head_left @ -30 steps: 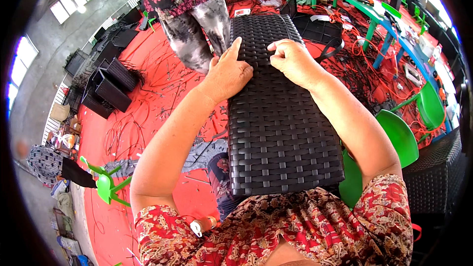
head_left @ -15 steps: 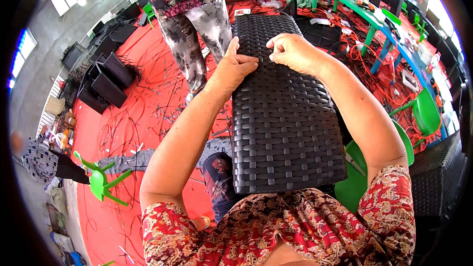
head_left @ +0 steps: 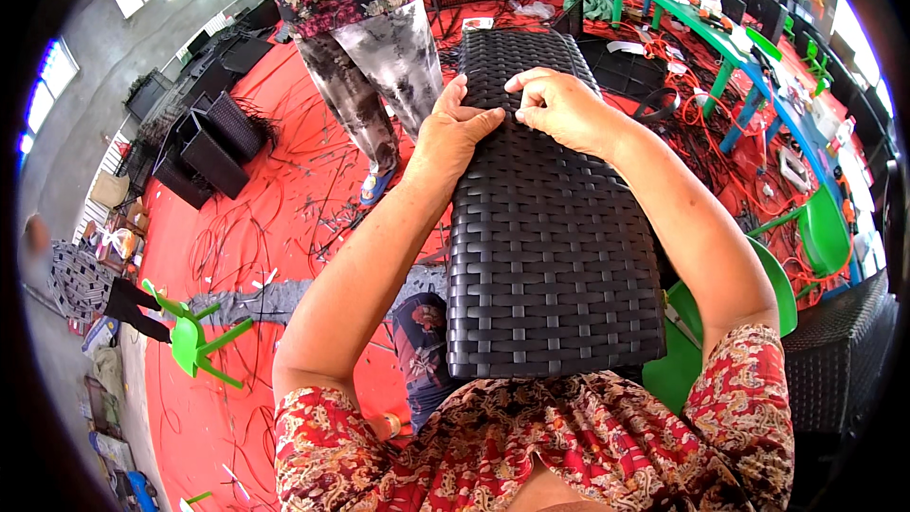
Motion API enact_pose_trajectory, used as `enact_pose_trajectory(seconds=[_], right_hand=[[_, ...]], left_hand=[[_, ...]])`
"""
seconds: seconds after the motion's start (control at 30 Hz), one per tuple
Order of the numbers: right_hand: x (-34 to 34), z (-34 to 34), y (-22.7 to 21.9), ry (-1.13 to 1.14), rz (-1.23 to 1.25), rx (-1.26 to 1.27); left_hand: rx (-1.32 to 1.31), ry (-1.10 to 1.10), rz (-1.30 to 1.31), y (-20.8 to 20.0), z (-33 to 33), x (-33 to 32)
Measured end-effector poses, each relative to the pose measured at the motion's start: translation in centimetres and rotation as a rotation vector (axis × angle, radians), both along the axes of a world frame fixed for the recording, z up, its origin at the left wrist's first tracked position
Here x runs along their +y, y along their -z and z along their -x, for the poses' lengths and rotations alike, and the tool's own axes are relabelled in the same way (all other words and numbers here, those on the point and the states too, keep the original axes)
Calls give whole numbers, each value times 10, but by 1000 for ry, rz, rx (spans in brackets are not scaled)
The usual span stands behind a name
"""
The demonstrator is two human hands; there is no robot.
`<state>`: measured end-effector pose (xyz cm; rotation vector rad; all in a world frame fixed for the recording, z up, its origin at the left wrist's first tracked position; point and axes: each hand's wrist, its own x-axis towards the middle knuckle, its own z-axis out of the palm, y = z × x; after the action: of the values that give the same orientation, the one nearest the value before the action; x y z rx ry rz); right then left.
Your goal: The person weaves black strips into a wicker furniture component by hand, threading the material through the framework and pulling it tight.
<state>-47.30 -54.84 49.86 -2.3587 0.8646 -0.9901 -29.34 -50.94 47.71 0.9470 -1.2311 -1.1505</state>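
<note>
A long black piece woven from flat, glossy rattan-like strips (head_left: 550, 270) stretches away from my body, its near end close to my chest. My left hand (head_left: 457, 128) grips its left edge toward the far part, the thumb lying across the top of the weave. Just right of that thumb, my right hand (head_left: 561, 109) is bent over the weave, index finger and thumb drawn together close to the surface. Anything between those fingertips is too small to make out. The underside of the woven piece is hidden.
Another person in patterned trousers (head_left: 379, 66) stands just beyond on the left. A green chair (head_left: 192, 341) stands on the red floor covering (head_left: 313, 190), amid loose strips. Black woven pieces (head_left: 213, 147) sit at far left. A long green table (head_left: 682, 9) holds clutter at right.
My left thumb and right fingers have come slightly closer together over the weave. The view has shifted a little, and the standing person's foot shows more.
</note>
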Motion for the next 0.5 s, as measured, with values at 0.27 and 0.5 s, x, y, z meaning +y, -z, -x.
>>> enact_pose_trajectory(seconds=[0.27, 0.5], right_hand=[[3, -4, 11, 42, 45, -41], [12, 0, 10, 127, -190, -422]], left_hand=[[-333, -143, 100, -4, -7, -8], [-240, -115, 210, 8, -13, -4]])
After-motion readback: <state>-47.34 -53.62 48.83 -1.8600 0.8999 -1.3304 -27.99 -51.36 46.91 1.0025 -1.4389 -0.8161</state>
